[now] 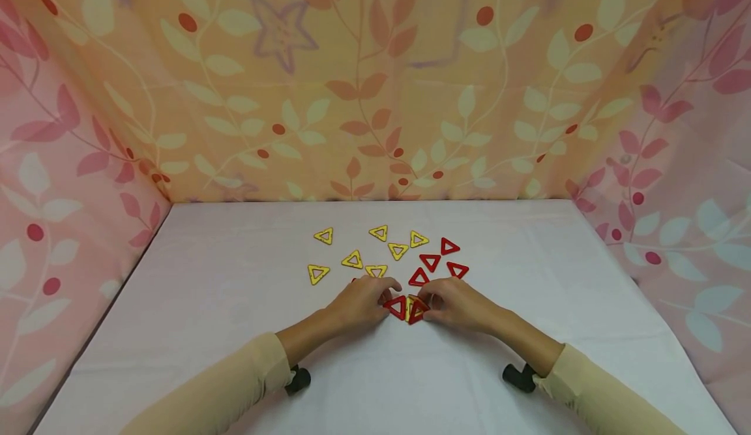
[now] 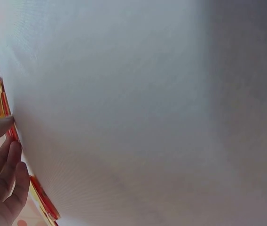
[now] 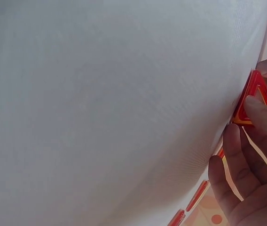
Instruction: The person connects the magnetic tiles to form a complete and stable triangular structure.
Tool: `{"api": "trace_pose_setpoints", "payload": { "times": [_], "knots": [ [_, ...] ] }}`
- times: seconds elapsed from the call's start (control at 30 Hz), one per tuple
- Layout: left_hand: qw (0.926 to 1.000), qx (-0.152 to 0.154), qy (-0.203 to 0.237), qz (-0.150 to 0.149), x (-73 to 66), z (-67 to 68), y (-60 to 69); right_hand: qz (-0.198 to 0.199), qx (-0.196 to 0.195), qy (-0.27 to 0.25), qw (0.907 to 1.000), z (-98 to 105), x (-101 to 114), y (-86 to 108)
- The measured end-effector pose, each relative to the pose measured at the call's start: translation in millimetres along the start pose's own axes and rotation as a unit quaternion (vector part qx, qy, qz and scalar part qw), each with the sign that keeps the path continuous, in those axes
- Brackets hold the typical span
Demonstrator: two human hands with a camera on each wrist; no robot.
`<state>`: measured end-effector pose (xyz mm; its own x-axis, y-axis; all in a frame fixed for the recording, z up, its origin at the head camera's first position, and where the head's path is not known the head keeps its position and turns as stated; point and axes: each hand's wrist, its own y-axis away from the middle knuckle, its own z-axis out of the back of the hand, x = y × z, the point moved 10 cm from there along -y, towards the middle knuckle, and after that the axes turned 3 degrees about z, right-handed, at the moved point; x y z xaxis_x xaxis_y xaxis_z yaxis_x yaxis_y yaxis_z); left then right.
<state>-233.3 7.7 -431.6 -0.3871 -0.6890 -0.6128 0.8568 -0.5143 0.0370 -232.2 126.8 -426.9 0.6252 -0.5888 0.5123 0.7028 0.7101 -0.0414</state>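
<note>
My left hand [image 1: 359, 303] pinches a red triangular tile [image 1: 403, 307] by its left corner; the tile lies low over the table. Right beside it, a small group of yellow and red triangular tiles [image 1: 409, 310] stands tilted together. My right hand [image 1: 463, 304] grips that group from the right side. In the right wrist view its thumb presses on the face of a red tile [image 3: 253, 87], with a yellow edge below. The left wrist view shows the left thumb against the red edge, next to a yellow tile [image 2: 2, 103]. Fingers hide parts of the tiles.
Several loose yellow triangular tiles [image 1: 325, 235] lie beyond the hands on the white table [image 1: 205, 291]. Several red ones [image 1: 437, 263] lie beyond the right hand. Part of another red tile [image 1: 354, 280] peeks out behind the left hand. Patterned curtains [image 1: 375, 83] enclose the table.
</note>
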Motion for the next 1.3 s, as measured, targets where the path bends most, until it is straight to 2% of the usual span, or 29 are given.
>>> {"api": "trace_pose_setpoints", "payload": {
  "times": [0.37, 0.6, 0.93, 1.3],
  "knots": [
    [0.9998, 0.001, 0.018, -0.012, 1.8, -0.1, 2.5, -0.004, 0.000, 0.004, 1.0000, -0.6, 1.0, -1.8],
    [0.9983, 0.005, 0.047, -0.033, -2.6, 1.4, 4.4, -0.005, -0.002, -0.002, 1.0000, -1.3, 1.0, -0.5],
    [0.9971, 0.000, 0.047, -0.060, -11.6, 7.7, 5.1, -0.005, -0.007, 0.004, 1.0000, -2.0, 0.8, 0.3],
    [0.9958, -0.009, 0.064, -0.065, -15.5, 9.3, 3.7, -0.006, -0.007, 0.011, 0.9999, -2.0, 2.6, -0.9]
  ]
}}
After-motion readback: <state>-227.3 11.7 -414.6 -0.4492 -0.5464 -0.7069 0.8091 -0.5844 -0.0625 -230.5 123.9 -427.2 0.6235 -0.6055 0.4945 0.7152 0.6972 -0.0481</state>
